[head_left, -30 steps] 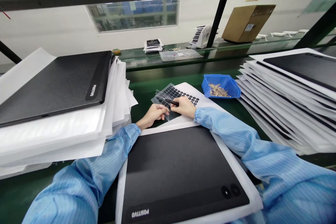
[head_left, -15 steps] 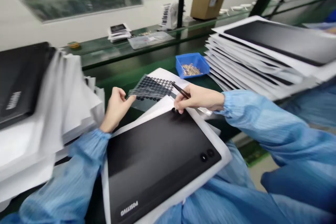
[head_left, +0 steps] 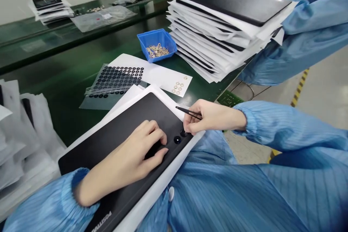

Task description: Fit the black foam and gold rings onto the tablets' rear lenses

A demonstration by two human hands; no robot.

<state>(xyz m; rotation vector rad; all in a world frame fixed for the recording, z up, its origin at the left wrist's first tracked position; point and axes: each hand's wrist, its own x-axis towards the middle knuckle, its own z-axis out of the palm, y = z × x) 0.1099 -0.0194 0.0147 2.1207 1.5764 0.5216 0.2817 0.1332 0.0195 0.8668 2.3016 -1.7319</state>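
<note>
A black tablet back cover point(head_left: 116, 130) with POSITIVO lettering lies on white sheeting across my lap and the table edge. My left hand point(head_left: 136, 156) rests on it, fingers loosely curled, thumb and forefinger apart with nothing between them. Dark tweezers point(head_left: 187, 111) are gripped in my right hand point(head_left: 212, 116), their tips pointing left, away from the cover. That hand's fingertips touch the cover's corner beside two round camera openings point(head_left: 177, 140). Whether a small part sits under those fingertips is hidden. Beyond the cover is a clear sheet of black rings point(head_left: 119, 78).
White paper point(head_left: 157, 74) carries several loose gold-coloured rings point(head_left: 178, 86). A blue bin point(head_left: 144, 49) holds more. At right rises a tall stack of covers and paper point(head_left: 233, 3), next to a co-worker's blue sleeve point(head_left: 312, 18). Wrapped pieces point(head_left: 35, 134) are piled at left.
My left hand has left the sheet of rings and come onto the cover. My right hand, still holding the tweezers, has moved to the camera openings. The view has swung right.
</note>
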